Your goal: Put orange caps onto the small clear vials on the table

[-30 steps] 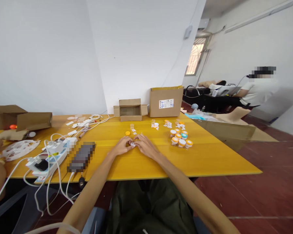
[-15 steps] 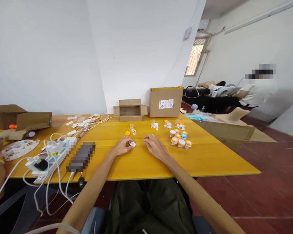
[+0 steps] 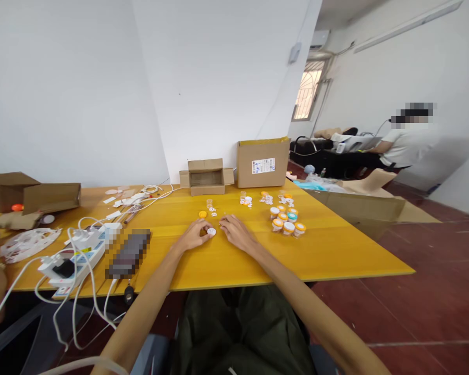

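Observation:
My left hand (image 3: 194, 235) rests on the yellow tabletop, thumb and fingers closed round the edge of a small round white lid (image 3: 211, 232); whether a jar is under it I cannot tell. Just to the right, my right hand (image 3: 237, 232) has its fingers bent and drawn together, pointing at the lid without touching it. Anything in its fingertips is too small to make out. Beyond my hands are an orange lid (image 3: 202, 214), a clear open jar (image 3: 209, 203) and small white patterned pieces (image 3: 213, 211).
Several lidded jars (image 3: 288, 228) stand grouped at the right. Behind them lie more small pieces (image 3: 266, 199). An open carton (image 3: 207, 182) and a taller cardboard box (image 3: 262, 164) stand at the back. A phone (image 3: 128, 254) and power strip (image 3: 97, 255) with cables occupy the left.
My right hand has moved left, closer to the white lid. My left hand keeps its hold on the lid. The view has shifted slightly.

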`<state>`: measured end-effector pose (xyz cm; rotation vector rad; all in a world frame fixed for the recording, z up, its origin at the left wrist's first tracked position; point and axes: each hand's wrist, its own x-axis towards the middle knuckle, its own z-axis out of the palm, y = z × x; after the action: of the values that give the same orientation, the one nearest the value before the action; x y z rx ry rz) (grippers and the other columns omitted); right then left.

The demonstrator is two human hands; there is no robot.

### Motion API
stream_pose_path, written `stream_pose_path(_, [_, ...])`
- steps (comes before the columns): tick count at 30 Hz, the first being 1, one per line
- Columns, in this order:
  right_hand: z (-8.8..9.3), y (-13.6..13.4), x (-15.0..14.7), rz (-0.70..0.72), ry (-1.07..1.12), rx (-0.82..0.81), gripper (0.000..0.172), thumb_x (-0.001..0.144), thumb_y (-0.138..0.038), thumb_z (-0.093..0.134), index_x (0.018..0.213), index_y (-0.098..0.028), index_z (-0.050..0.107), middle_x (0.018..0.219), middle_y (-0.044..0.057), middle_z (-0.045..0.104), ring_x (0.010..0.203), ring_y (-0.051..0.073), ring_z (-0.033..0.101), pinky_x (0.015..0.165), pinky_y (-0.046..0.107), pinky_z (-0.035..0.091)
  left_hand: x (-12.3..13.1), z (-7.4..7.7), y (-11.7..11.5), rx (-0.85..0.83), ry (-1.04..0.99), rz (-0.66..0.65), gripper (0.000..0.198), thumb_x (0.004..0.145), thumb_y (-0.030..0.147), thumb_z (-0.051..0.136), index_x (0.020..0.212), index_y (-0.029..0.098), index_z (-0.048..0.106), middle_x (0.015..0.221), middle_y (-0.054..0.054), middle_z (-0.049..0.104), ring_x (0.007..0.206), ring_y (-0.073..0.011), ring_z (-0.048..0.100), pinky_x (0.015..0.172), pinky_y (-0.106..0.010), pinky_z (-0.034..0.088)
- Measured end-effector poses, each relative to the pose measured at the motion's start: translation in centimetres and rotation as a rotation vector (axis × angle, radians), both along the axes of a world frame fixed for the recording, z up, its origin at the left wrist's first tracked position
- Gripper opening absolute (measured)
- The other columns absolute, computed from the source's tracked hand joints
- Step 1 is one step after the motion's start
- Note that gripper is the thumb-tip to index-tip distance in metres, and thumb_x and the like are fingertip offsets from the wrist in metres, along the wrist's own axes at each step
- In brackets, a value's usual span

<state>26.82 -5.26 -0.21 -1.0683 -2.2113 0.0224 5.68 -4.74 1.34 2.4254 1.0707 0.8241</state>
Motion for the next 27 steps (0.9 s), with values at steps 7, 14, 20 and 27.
stream_pose_path(7, [1.0,-0.6,-1.7,0.116,0.012,0.002,0.016,0.088,-0.011,0.056,0.086,-0.022,0.068,0.104,0.007,0.062,0.098,0.019,0.056,0.087,0.035,0.048,0.2,0.2,-0.1,-0.005,-0.021,-0.011,0.019,0.086,0.038,0.059,0.090,0.020,0.066,0.086,-0.003,0.063,0.085,-0.0186,0.057,0.086,-0.034,0.048])
stream_pose_path(14, [0.8,0.6,-1.9,0.110,0.032,-0.077,0.017,0.083,-0.006,0.059,0.080,-0.021,0.066,0.102,0.006,0.062,0.097,0.019,0.057,0.085,0.034,0.047,0.1,0.0,0.0,-0.029,-0.019,-0.010,0.021,0.087,0.041,0.059,0.090,0.021,0.066,0.084,-0.003,0.062,0.084,-0.0187,0.057,0.087,-0.034,0.048])
stream_pose_path(20, [0.6,1.0,-2.0,0.110,0.046,-0.090,0.018,0.081,-0.004,0.058,0.079,-0.021,0.064,0.102,0.006,0.062,0.097,0.019,0.057,0.085,0.035,0.047,0.0,-0.2,0.2,-0.031,-0.026,-0.021,0.022,0.087,0.041,0.059,0.091,0.021,0.066,0.084,-0.002,0.062,0.084,-0.0185,0.058,0.085,-0.034,0.048])
stream_pose_path(27, [0.3,1.1,-2.0,0.133,0.103,-0.115,0.018,0.082,-0.004,0.058,0.078,-0.021,0.063,0.101,0.005,0.062,0.097,0.018,0.058,0.086,0.034,0.047,-0.1,-0.6,0.5,-0.035,-0.009,-0.017,0.023,0.088,0.042,0.058,0.093,0.021,0.066,0.086,-0.003,0.062,0.086,-0.0181,0.058,0.085,-0.033,0.048])
